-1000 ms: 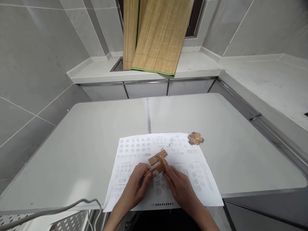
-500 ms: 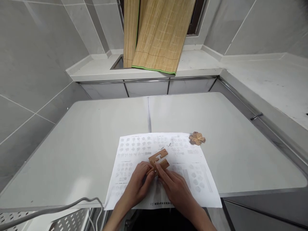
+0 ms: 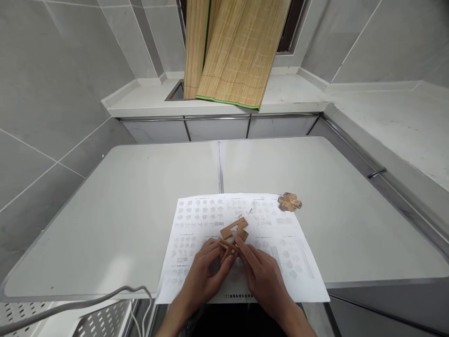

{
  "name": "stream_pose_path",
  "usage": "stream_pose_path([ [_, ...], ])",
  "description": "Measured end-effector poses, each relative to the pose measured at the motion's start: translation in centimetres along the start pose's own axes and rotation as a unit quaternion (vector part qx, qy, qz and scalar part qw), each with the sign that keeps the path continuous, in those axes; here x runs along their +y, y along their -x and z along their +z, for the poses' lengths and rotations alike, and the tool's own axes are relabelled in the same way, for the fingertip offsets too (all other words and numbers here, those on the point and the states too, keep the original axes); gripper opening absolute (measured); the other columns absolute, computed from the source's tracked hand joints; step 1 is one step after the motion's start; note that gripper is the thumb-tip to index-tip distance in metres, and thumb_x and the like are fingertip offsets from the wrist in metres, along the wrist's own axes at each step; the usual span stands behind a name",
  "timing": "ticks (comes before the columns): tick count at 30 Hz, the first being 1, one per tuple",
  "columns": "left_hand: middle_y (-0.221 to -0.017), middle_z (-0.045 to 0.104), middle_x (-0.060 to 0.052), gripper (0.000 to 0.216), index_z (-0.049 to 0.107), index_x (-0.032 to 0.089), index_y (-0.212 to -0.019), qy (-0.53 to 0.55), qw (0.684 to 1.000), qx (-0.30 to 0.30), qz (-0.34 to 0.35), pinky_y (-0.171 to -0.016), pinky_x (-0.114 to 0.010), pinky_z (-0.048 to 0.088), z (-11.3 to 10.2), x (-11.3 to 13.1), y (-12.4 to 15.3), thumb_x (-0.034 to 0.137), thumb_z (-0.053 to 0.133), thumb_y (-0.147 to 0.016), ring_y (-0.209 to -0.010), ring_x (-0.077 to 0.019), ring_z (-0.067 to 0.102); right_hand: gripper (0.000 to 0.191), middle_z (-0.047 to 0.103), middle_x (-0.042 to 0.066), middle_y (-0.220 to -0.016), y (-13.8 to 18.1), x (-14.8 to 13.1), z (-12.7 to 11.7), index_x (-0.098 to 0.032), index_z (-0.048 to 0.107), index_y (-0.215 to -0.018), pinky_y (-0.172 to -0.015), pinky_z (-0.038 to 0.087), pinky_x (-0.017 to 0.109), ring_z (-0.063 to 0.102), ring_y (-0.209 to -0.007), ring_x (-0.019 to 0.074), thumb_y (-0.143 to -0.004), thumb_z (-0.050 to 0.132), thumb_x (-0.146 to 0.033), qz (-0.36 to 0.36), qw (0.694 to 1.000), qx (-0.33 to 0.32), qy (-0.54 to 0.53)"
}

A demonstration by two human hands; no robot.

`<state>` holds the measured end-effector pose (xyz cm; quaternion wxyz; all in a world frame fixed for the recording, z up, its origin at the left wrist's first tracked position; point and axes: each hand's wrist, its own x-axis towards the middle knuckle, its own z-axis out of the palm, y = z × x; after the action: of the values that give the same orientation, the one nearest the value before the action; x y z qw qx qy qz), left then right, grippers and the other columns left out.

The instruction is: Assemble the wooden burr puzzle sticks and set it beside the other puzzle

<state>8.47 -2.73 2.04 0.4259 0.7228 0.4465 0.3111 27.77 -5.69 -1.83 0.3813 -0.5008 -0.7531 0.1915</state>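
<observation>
Over the lower middle of a printed sheet, my left hand point(image 3: 207, 267) and my right hand point(image 3: 262, 272) meet around small brown wooden puzzle pieces. A slim notched wooden piece point(image 3: 229, 245) spans from the left fingers to the right fingertips, both hands pinching it. Just beyond the fingertips is a flat wooden piece with a cut-out notch point(image 3: 228, 230). Another wooden block point(image 3: 242, 233) sits by the right index finger; how these pieces join is partly hidden by the fingers. The instruction sheet point(image 3: 196, 281) carries many small grey diagrams.
An interlocked wooden puzzle cluster point(image 3: 289, 201) lies at the sheet's upper right corner. The white table point(image 3: 140, 210) has a centre seam. A grey cable point(image 3: 87, 298) crosses the lower left near a perforated white rack point(image 3: 101, 320). A bamboo mat point(image 3: 238, 56) hangs over the back ledge.
The slim piece between my hands has turned, now slanting down to the right. The nearby block has shifted closer to the notched flat piece. The view has moved slightly.
</observation>
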Motion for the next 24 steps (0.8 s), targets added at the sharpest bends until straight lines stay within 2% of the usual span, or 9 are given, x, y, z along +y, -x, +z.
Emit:
stream_pose_path([
  [3, -0.093, 0.070, -0.006, 0.024, 0.068, 0.022, -0.093, 0.007, 1.000, 0.023, -0.019, -0.089, -0.039, 0.053, 0.4, 1.0, 0.3, 0.036, 0.056, -0.108, -0.094, -0.0239, 0.064, 0.064, 0.078, 0.008, -0.105, -0.1, -0.8, -0.2, -0.032, 0.031, -0.171, -0.074, 0.066, 0.036, 0.077, -0.085, 0.0234, -0.110, 0.039, -0.014, 0.021, 0.999, 0.019, -0.018],
  [8, -0.083, 0.066, -0.005, 0.036, 0.064, 0.021, -0.080, 0.021, 0.997, 0.048, -0.055, -0.075, -0.034, 0.053, 1.0, 2.0, 0.8, 0.043, 0.054, -0.107, -0.080, -0.0213, 0.062, 0.059, 0.077, 0.008, -0.104, 0.1, -1.4, -0.4, -0.032, 0.036, -0.169, -0.074, 0.065, 0.034, 0.076, -0.084, 0.0221, -0.111, 0.039, -0.016, 0.053, 0.997, 0.024, -0.052],
  [12, -0.083, 0.068, -0.004, 0.038, 0.061, 0.022, -0.079, 0.040, 0.996, 0.047, -0.066, -0.075, -0.032, 0.053, 1.3, 2.4, 1.1, 0.044, 0.052, -0.108, -0.078, -0.0198, 0.062, 0.059, 0.074, 0.005, -0.096, 0.3, -1.8, -0.4, -0.032, 0.038, -0.167, -0.063, 0.061, 0.027, 0.073, -0.075, 0.0184, -0.110, 0.038, -0.016, 0.062, 0.996, 0.018, -0.060],
  [17, -0.081, 0.067, -0.002, 0.035, 0.059, 0.022, -0.080, 0.050, 0.994, 0.064, -0.073, -0.075, -0.030, 0.052, 1.7, 2.6, 1.6, 0.040, 0.053, -0.108, -0.076, -0.0184, 0.063, 0.060, 0.073, 0.004, -0.092, 0.5, -2.4, -0.3, -0.032, 0.037, -0.167, -0.060, 0.059, 0.027, 0.067, -0.067, 0.0171, -0.110, 0.036, -0.015, 0.074, 0.996, 0.038, -0.042],
  [24, -0.081, 0.068, -0.001, 0.037, 0.060, 0.021, -0.080, 0.087, 0.992, 0.037, -0.079, -0.072, -0.029, 0.049, 0.9, 2.5, 1.9, 0.041, 0.050, -0.109, -0.075, -0.0173, 0.062, 0.058, 0.071, 0.003, -0.091, 0.1, -2.4, -0.8, -0.033, 0.040, -0.166, -0.062, 0.058, 0.027, 0.065, -0.066, 0.0163, -0.111, 0.036, -0.015, 0.050, 0.996, -0.010, -0.072],
])
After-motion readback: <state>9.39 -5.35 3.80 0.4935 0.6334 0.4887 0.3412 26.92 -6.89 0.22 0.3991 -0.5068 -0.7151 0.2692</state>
